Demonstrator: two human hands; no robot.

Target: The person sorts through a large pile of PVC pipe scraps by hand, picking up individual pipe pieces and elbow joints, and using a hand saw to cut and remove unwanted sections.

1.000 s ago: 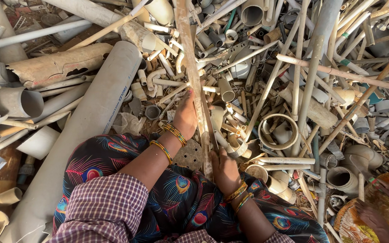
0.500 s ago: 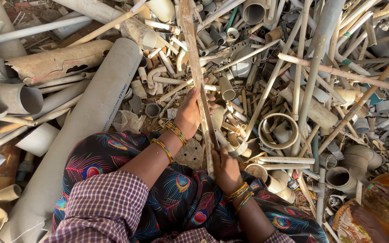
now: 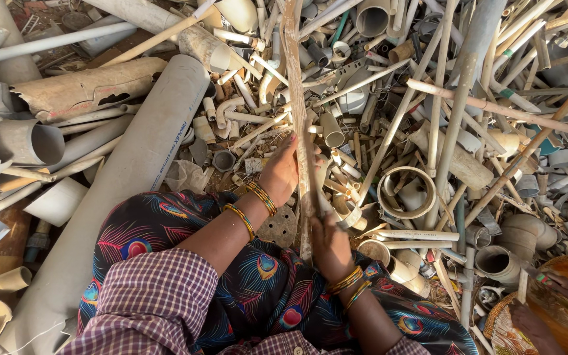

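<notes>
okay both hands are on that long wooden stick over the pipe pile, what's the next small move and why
Probably a short pull of the long wooden stick toward the lap. The left hand and right hand both grip its near end, while its far end lies among the loose pipe scraps, so easing it back seems the gentlest way to free it.

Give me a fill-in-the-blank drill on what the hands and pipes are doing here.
1. Both hands grip one long, thin ____ strip.
2. The left hand sits ____ up the strip than the right hand.
3. Each wrist wears ____.
4. The big grey pipe lies on the person's ____ side.

Missing words: wooden; higher; bangles; left
</notes>
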